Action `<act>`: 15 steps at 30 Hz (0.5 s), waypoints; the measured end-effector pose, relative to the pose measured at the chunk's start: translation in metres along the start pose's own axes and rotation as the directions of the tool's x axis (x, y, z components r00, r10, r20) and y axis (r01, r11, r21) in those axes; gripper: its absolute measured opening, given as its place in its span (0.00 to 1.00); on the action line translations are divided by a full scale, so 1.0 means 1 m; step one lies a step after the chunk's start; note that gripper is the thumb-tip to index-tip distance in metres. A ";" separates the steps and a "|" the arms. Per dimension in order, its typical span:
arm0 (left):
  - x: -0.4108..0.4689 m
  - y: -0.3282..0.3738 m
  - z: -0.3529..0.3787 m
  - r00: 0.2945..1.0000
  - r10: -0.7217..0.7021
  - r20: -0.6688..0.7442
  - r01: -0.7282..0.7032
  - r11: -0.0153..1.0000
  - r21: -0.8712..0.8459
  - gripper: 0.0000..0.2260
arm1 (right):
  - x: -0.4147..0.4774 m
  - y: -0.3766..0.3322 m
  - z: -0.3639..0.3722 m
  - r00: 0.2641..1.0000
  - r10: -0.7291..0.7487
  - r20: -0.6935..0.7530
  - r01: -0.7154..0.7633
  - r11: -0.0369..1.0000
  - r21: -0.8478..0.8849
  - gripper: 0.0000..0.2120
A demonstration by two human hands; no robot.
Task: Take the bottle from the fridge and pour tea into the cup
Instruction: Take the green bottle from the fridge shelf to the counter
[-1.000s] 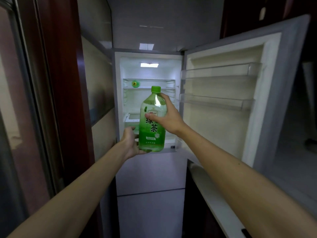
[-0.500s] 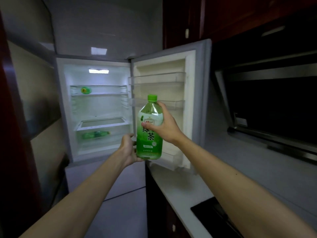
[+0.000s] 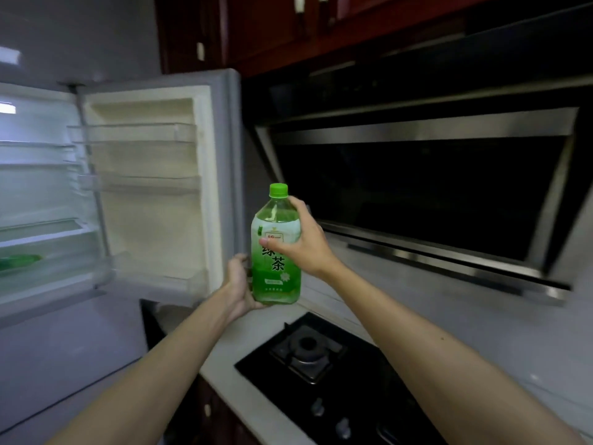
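Note:
I hold a large green tea bottle (image 3: pixel 278 274) upright in both hands, its green cap on, above the white counter and to the right of the open fridge door. My right hand (image 3: pixel 305 242) grips the bottle's upper body from the right. My left hand (image 3: pixel 239 284) cups its lower left side and base. The fridge (image 3: pixel 38 194) stands open at the left, lit inside. No cup is in view.
The open fridge door (image 3: pixel 154 194) with bare door shelves stands just left of the bottle. A black gas hob (image 3: pixel 308 351) is set into the white counter (image 3: pixel 218 374) below my arms. A range hood (image 3: pixel 433 187) hangs at the right. Another green bottle (image 3: pixel 19 261) lies in the fridge.
I have turned to the right with the bottle in both hands; it is now out of the fridge, past the door and over the counter by the hob.

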State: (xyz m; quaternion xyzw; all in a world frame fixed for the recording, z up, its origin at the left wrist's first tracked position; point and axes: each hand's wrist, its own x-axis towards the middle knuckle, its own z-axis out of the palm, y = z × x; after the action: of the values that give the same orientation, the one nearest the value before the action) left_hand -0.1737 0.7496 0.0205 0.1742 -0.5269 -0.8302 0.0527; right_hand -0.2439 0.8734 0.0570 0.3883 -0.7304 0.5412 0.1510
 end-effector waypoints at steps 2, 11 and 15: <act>0.000 -0.020 0.029 0.998 -0.038 0.055 0.038 0.999 -0.004 0.21 | -0.017 0.009 -0.033 0.999 0.027 -0.017 -0.028 0.999 -0.040 0.43; -0.022 -0.090 0.148 0.948 -0.171 0.267 0.163 0.985 0.053 0.25 | -0.098 0.019 -0.169 0.976 0.154 -0.156 -0.184 0.962 -0.201 0.46; -0.034 -0.117 0.194 0.907 -0.232 0.352 0.210 0.973 0.099 0.25 | -0.135 0.015 -0.217 0.954 0.181 -0.237 -0.239 0.939 -0.247 0.47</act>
State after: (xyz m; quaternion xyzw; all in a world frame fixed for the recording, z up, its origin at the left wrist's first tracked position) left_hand -0.1974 0.9761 -0.0013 0.0788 -0.5285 -0.8329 -0.1442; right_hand -0.2099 1.1262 0.0406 0.2236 -0.8151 0.4867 0.2208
